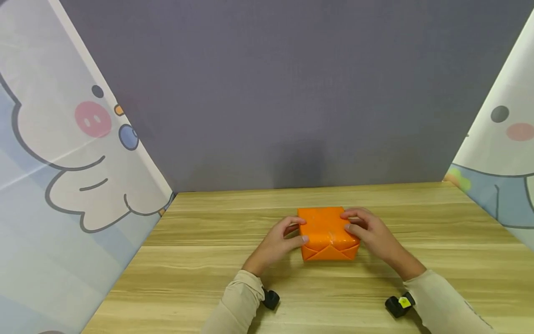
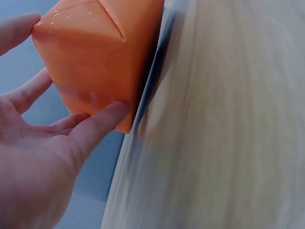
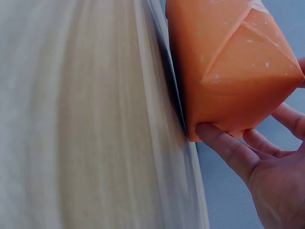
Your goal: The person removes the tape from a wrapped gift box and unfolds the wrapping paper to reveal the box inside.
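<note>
A box wrapped in shiny orange paper (image 1: 323, 228), with folded paper flaps on its near end, is at the middle of the wooden table. My left hand (image 1: 276, 243) holds its left side, with thumb and fingers bent and spread along that face. On the opposite side, my right hand (image 1: 374, 234) grips it with fingertips near the top edge. Both wrist views show the orange box (image 2: 90, 71) close to the tabletop, a dark strip running along its lower edge. Whether it rests fully on the table I cannot tell. Its underside is hidden.
The wooden table (image 1: 187, 269) runs back to a grey panel (image 1: 271, 93). Printed cartoon sheets stand at the left (image 1: 62, 195) and right (image 1: 505, 153). A black wrist camera (image 1: 271, 299) sits under the left sleeve, another black camera (image 1: 398, 306) under the right.
</note>
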Demonstrator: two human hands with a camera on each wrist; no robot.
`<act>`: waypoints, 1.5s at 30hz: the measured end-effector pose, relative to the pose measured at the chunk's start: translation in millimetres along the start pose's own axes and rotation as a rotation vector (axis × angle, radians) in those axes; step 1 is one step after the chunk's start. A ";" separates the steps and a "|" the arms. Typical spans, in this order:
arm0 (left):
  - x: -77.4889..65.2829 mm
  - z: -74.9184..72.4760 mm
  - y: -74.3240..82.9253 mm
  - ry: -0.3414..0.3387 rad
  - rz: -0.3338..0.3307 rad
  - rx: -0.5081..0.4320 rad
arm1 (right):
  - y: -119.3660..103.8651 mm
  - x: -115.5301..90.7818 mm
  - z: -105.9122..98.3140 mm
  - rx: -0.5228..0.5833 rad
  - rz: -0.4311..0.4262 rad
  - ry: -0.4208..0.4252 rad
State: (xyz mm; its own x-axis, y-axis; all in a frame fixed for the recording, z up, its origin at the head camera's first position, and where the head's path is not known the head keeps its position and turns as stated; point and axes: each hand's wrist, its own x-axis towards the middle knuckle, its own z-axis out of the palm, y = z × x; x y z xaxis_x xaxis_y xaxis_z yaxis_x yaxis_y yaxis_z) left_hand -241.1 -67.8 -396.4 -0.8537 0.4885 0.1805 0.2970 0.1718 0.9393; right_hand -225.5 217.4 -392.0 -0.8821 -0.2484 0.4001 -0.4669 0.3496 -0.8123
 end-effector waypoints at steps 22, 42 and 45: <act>-1.1 1.6 0.0 -0.024 0.007 0.002 | 0.3 3.3 -0.5 0.058 0.262 0.008; 4.6 15.7 -1.6 0.128 0.003 0.169 | -1.2 1.8 -1.3 -0.177 0.204 -0.022; 5.4 14.3 1.2 0.142 -0.001 0.195 | -2.8 5.3 -0.6 -0.190 0.207 -0.037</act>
State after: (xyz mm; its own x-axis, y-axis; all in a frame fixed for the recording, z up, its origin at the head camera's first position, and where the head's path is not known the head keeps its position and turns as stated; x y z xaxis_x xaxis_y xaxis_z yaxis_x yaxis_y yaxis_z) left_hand -239.3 -52.7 -398.4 -0.9014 0.3656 0.2320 0.3616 0.3409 0.8677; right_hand -228.9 215.6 -387.3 -0.9586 -0.1855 0.2159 -0.2836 0.5581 -0.7798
